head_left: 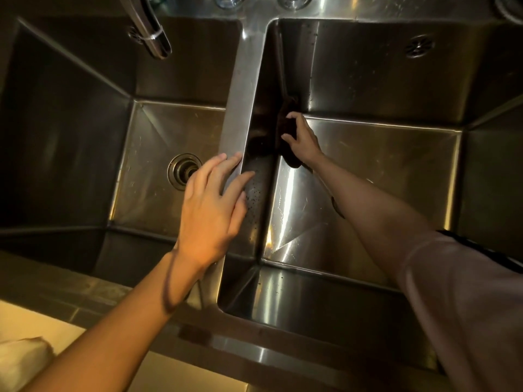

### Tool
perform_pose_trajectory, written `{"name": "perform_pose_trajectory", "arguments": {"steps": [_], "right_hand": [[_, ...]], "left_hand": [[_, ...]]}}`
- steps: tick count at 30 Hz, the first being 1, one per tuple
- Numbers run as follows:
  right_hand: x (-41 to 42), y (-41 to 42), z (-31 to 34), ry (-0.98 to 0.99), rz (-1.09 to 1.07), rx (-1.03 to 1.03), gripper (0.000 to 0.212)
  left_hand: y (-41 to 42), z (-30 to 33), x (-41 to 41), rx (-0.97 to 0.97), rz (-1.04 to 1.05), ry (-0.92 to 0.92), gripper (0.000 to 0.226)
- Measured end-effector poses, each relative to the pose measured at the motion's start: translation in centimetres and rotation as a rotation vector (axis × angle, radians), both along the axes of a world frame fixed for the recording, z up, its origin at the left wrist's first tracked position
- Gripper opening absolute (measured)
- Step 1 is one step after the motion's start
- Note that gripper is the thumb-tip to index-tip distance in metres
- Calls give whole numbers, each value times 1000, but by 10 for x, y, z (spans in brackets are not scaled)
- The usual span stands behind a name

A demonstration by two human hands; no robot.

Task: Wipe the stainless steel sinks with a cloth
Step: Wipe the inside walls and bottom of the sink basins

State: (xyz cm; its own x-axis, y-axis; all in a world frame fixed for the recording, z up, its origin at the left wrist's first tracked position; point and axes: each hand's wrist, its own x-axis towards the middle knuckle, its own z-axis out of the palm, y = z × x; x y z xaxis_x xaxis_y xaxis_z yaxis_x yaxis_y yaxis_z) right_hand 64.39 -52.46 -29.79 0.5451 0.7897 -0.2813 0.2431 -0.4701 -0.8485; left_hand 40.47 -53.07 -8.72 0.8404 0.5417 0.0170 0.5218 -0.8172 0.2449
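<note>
Two deep stainless steel basins lie below me, the left sink [158, 165] and the right sink [382, 171], split by a steel divider [240, 108]. My right hand [301, 138] reaches down into the right sink and presses a dark brown cloth [287, 128] against the left inner wall, near the far bottom corner. Its thumb and fingers curl round the cloth. My left hand [212, 205] rests on the divider with straight fingers laid over its top edge. Dark specks dot the wall just below that hand.
A chrome faucet spout [150, 29] hangs over the left sink at the back. A round drain [184, 171] sits in the left sink's floor. An overflow grille [419, 46] marks the right sink's back wall. A pale folded cloth [22, 360] lies at bottom left.
</note>
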Motion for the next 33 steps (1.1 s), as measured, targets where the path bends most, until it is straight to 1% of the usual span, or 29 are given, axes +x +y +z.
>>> {"name": "perform_pose_trajectory", "arguments": {"steps": [4, 8, 11, 17, 19, 22, 26, 33], "right_hand": [[3, 3, 0, 7, -25, -55, 41], [-4, -1, 18, 71, -76, -9, 42], [-13, -7, 46, 45, -59, 96, 44], [-17, -18, 123, -52, 1, 395, 44], [-18, -21, 141, -64, 18, 459, 44], [-21, -23, 148, -98, 19, 498, 45], [-27, -22, 127, -87, -10, 431, 45], [-35, -20, 49, -30, -22, 164, 47]], "left_hand": [[0, 0, 0, 15, -7, 3, 39], [0, 0, -1, 16, -14, -4, 39], [0, 0, -1, 23, -22, -3, 40], [-1, 1, 0, -6, -4, -21, 44], [-2, 1, -1, -24, 9, -35, 46], [-2, -1, -2, -29, 21, -45, 48], [-2, -3, -3, -22, 8, -48, 48], [0, -2, -4, -10, 0, -35, 45]]}}
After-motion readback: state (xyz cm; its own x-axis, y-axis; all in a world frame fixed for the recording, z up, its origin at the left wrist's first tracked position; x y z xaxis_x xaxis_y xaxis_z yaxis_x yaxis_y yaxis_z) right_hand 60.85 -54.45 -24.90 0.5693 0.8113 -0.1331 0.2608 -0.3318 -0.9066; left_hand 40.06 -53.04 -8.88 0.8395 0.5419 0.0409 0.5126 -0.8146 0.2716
